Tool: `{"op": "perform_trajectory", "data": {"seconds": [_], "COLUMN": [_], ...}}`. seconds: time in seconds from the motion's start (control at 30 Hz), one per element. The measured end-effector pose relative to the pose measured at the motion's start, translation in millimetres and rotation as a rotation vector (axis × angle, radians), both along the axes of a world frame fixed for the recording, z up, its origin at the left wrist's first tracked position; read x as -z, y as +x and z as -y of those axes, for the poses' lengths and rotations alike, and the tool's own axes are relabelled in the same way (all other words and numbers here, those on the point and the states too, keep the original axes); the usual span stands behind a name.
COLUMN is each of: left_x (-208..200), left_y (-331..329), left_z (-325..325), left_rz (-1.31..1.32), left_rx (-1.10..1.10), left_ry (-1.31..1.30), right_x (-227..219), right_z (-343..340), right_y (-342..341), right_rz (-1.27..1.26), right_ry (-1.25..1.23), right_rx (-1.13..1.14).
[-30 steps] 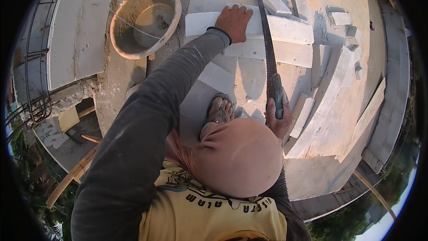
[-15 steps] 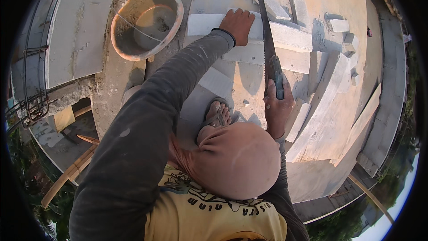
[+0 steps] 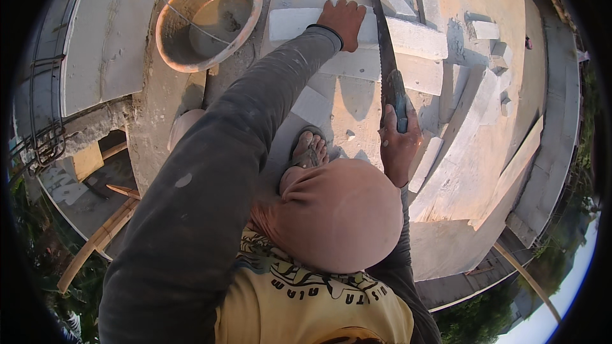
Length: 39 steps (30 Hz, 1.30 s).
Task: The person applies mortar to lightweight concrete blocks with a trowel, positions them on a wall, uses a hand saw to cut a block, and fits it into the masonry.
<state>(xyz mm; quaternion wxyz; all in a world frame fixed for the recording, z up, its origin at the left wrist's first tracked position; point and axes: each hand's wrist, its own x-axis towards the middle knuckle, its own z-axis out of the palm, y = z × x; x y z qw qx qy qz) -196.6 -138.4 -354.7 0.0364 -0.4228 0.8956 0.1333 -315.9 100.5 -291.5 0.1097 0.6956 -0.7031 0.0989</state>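
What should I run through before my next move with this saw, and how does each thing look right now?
1. Right hand wrapped around the saw handle: ok.
2. Left hand on the long white block: ok, it rests on top, left of the blade.
3. Left hand apart from the blade: ok, but the gap looks narrow.
4. Depth of any cut in the block: cannot tell, the blade covers that spot.
5. Bare-toed foot away from the blade: ok, it stands apart, to the left of the saw handle.
6. Bucket away from the saw: ok, it sits well off to the left.
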Motion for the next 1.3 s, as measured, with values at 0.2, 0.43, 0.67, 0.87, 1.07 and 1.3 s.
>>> {"op": "perform_trajectory", "data": {"seconds": [0.2, 0.43, 0.67, 0.87, 1.07, 1.3], "left_x": [-4.3, 1.7, -0.2, -3.3, 4.4, -3.1], "left_y": [-4.7, -2.2, -10.2, 3.8, -10.2, -2.2], "left_z": [6.2, -3.9, 11.7, 10.5, 14.4, 16.3], "left_rz": [-0.018, -0.022, -0.084, -0.023, -0.097, -0.058], "left_rx": [0.032, 0.0, 0.023, -0.051, 0.029, -0.002], "left_ry": [-0.023, -0.003, -0.069, -0.04, -0.046, -0.041], "right_x": [-45.3, -23.8, 2.5, -39.1, 1.8, -47.4], "right_z": [-66.7, -33.2, -24.0, -49.7, 8.9, -38.0], "right_y": [15.8, 10.2, -7.2, 21.3, -22.0, 6.7], "right_rz": [1.066, 0.431, -0.139, 1.041, 0.028, 1.033], "right_ry": [0.139, 0.155, 0.062, 0.166, 0.018, 0.197], "right_rx": [0.615, 0.368, 0.062, 0.63, -0.033, 0.591]}}
